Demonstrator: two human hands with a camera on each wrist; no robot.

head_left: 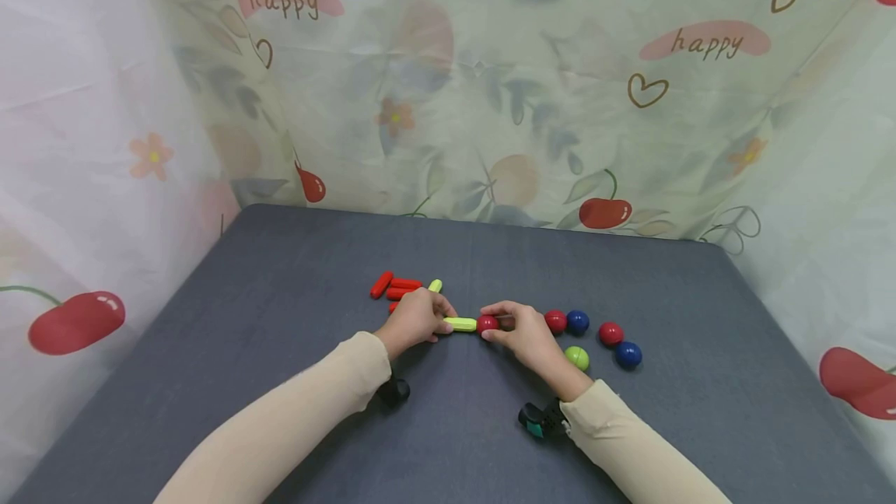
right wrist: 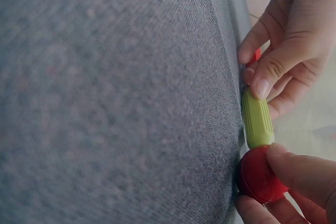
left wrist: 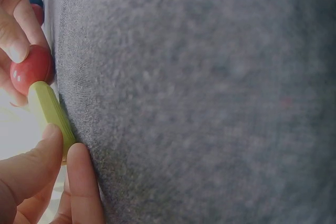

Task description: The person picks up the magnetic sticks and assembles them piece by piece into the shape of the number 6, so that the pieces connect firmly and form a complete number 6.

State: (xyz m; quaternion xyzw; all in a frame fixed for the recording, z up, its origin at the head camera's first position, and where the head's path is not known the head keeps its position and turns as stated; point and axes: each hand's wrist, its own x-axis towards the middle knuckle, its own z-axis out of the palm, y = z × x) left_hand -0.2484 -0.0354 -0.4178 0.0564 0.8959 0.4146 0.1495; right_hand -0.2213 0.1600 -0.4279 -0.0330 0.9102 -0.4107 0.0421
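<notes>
Just left of the glossy red ball (head_left: pixel 488 323), touching it: ribbed yellow-green plastic-looking rod (head_left: pixel 461 324), left hand (head_left: pixel 416 318) pinching it. Right hand (head_left: pixel 523 334) grips ball. Looks like joining; next probably calls for straight alignment.

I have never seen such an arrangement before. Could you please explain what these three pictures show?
There is no robot: a person works with two bare hands. The wide picture comes from a camera on the head, the close ones from cameras on each wrist. The left hand pinches a ribbed yellow-green plastic-looking stick; the right hand holds a glossy red ball against its end. On the dark grey, woven-looking table lie more glossy red balls, blue balls and a green ball to the right, short red plastic-looking sticks to the left.
</notes>
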